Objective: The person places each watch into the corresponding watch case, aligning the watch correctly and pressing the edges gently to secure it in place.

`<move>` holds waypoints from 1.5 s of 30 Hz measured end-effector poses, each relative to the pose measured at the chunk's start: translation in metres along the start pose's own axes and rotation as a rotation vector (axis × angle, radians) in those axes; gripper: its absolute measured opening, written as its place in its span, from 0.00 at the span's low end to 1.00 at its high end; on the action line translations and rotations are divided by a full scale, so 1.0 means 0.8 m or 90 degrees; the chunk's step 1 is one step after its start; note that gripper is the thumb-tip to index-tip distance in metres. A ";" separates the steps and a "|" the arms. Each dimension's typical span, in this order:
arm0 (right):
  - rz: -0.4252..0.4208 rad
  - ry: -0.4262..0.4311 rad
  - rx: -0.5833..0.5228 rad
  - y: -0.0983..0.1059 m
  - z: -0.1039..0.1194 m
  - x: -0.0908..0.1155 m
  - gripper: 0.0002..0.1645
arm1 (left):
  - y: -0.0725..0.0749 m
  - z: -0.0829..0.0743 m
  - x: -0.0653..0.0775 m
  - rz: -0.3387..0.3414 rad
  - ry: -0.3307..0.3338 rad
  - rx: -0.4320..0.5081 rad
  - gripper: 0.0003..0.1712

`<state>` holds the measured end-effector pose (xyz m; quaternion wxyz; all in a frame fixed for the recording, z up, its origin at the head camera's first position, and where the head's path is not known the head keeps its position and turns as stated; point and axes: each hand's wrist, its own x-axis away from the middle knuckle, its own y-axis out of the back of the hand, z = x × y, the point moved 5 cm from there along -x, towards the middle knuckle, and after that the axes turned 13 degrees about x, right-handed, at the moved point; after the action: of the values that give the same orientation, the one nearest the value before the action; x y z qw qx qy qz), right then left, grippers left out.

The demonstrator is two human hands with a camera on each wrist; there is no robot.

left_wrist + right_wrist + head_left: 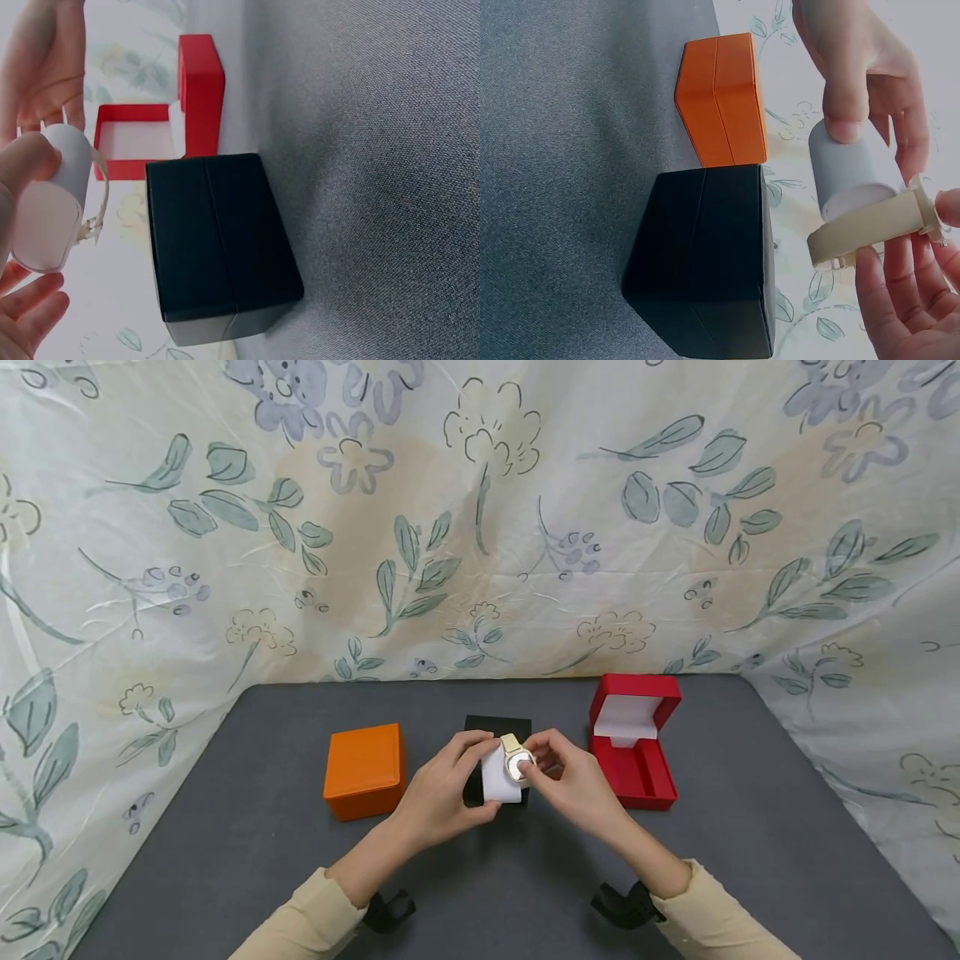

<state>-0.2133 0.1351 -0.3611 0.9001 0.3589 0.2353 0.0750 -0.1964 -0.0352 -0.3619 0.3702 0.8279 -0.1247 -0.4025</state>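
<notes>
In the head view my left hand [448,785] grips a white watch cushion [497,783] between thumb and fingers. A cream-banded watch [517,765] with a round pale face is pinched by my right hand [576,779], right against the cushion's side. From the right wrist view, the strap [874,225] forms a loop at the end of the cushion [853,169]. It does not clearly show whether the strap goes round it. Both hands are raised above a black box [217,236], which they partly hide in the head view.
An orange box [364,771], its lid down, stands to the left on the dark grey table [262,843]. To the right is a red box [637,777] with its lid raised. A floral cloth [420,552] hangs behind the table.
</notes>
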 end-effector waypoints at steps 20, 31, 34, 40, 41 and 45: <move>0.027 -0.007 0.007 -0.010 -0.003 0.004 0.10 | 0.009 -0.003 0.005 -0.027 -0.031 -0.018 0.40; 0.035 -0.040 0.014 -0.015 -0.007 0.006 0.10 | 0.012 0.000 0.004 -0.040 -0.010 -0.043 0.40; 0.040 -0.045 0.007 -0.017 -0.008 0.007 0.09 | 0.011 0.000 0.004 -0.039 -0.008 -0.047 0.40; 0.054 -0.050 -0.026 -0.023 -0.008 0.011 0.09 | 0.011 -0.001 0.004 -0.044 -0.014 -0.051 0.41; 0.055 -0.048 -0.030 -0.024 -0.007 0.012 0.10 | 0.011 -0.001 0.004 -0.047 -0.010 -0.050 0.41; 0.052 -0.026 -0.036 -0.025 -0.003 0.014 0.18 | 0.014 0.002 0.005 -0.058 0.007 -0.047 0.41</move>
<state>-0.2051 0.1253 -0.3805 0.9106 0.3442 0.2002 0.1109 -0.1942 -0.0456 -0.3571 0.3823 0.8209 -0.0702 -0.4184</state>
